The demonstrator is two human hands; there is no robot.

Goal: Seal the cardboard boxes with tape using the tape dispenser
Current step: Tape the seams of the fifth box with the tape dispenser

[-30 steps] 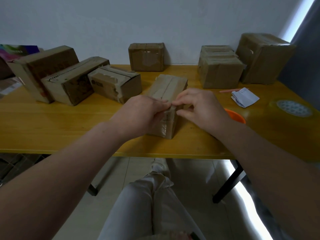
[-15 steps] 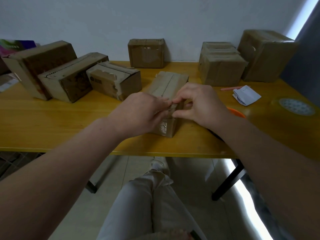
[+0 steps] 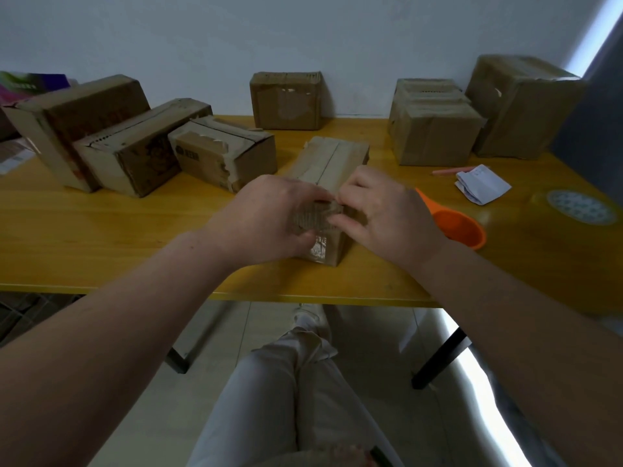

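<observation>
Dim, cool-grey light fills the room. The one strong source is a bright strip (image 3: pixel 596 38) above the far right corner of the surface (image 3: pixel 101 237). Blown-out glare lies on the floor (image 3: pixel 472 372) below the surface's right end, which itself carries a pale sheen. The cardboard boxes (image 3: pixel 285 102) along its back cast soft, faint shadows. Its near edge bows with wide-angle distortion, and the forearms (image 3: pixel 101 348) swell toward the frame's lower corners. Print on the boxes is smeared.

On the table (image 3: pixel 101 237), the left hand (image 3: pixel 269 217) and right hand (image 3: pixel 387 217) pinched the near end of a box (image 3: pixel 333 160) lying lengthwise, an orange dispenser (image 3: pixel 462 230) sat just right of it, and more boxes (image 3: pixel 286 102) stood farther back.
</observation>
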